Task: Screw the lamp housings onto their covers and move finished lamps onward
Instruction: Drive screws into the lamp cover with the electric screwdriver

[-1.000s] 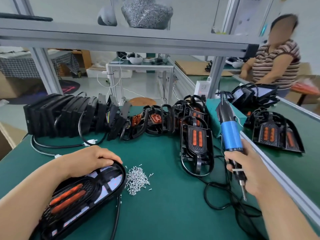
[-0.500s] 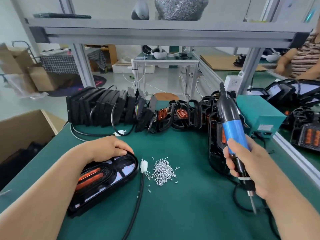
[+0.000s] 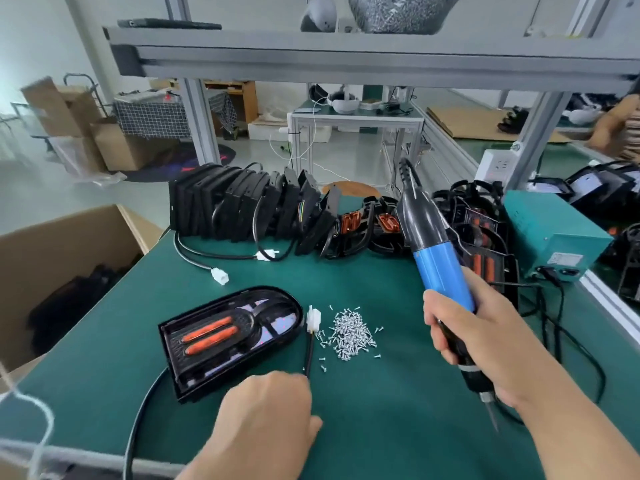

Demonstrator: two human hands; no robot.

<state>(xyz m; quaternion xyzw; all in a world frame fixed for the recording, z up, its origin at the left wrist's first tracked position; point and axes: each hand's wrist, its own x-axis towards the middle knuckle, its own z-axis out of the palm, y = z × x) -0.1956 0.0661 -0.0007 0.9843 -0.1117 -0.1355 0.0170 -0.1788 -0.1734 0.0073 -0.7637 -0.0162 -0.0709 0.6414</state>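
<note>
Nearest me, the left hand (image 3: pixel 266 410) has come off the lamp (image 3: pixel 232 337) it was pressing a second ago. It now sits low on the table (image 3: pixel 381 427), back to the camera, knuckles right at the lamp's black cable (image 3: pixel 309 355) — fingers tucked out of sight, so I cannot tell whether it pinches the cable or only rests by it. Right hand (image 3: pixel 485 344) wrapped tight round the blue screwdriver (image 3: pixel 440 271), bit pointing down, clear of the table, touching nothing. The lamp lies flat, open side up, orange strips showing, just left of its white plug (image 3: pixel 313 320) and the loose heap of screws (image 3: pixel 349 336). My read: the lamp is parked and let go, so fetching a screw comes next and driving has not begun — no screw on the bit that I can make out. Farther back a row of black housings (image 3: pixel 242 206) stands on edge. Green power box (image 3: pixel 554 237) at far right.
</note>
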